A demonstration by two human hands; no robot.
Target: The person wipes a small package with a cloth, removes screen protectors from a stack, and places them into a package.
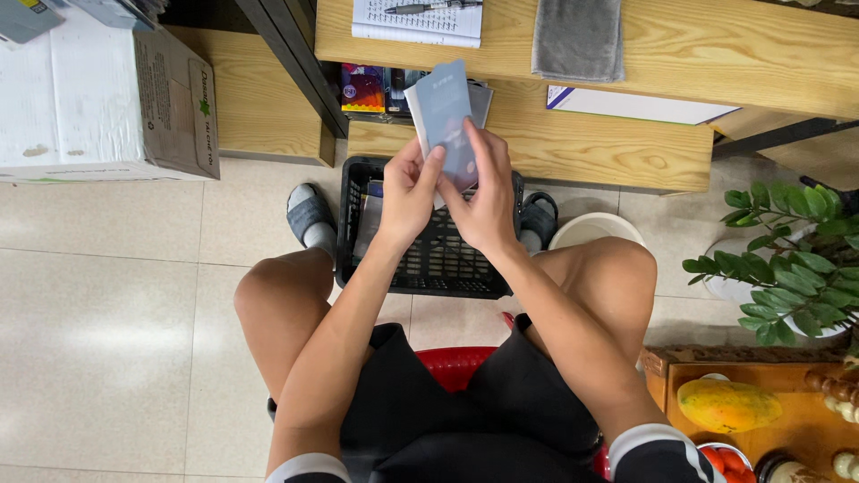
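I sit on a red stool (455, 365) and look down between my knees. Both hands hold up a thin grey-blue book (447, 112) above a black plastic crate (438, 259) on the floor. My left hand (407, 192) grips the book's lower left edge, thumb on the cover. The lower right side of the book is gripped by my right hand (483, 201), fingers spread over the cover. A second pale booklet shows just behind the blue one. The crate holds something light at its left side.
A wooden shelf (555, 143) with colourful books (362, 88) stands ahead. Above it a desk carries a notebook with pen (420, 20) and a grey cloth (577, 38). Cardboard box (98, 89) left, white bowl (595, 231) and potted plant (787, 264) right, fruit (727, 404) lower right.
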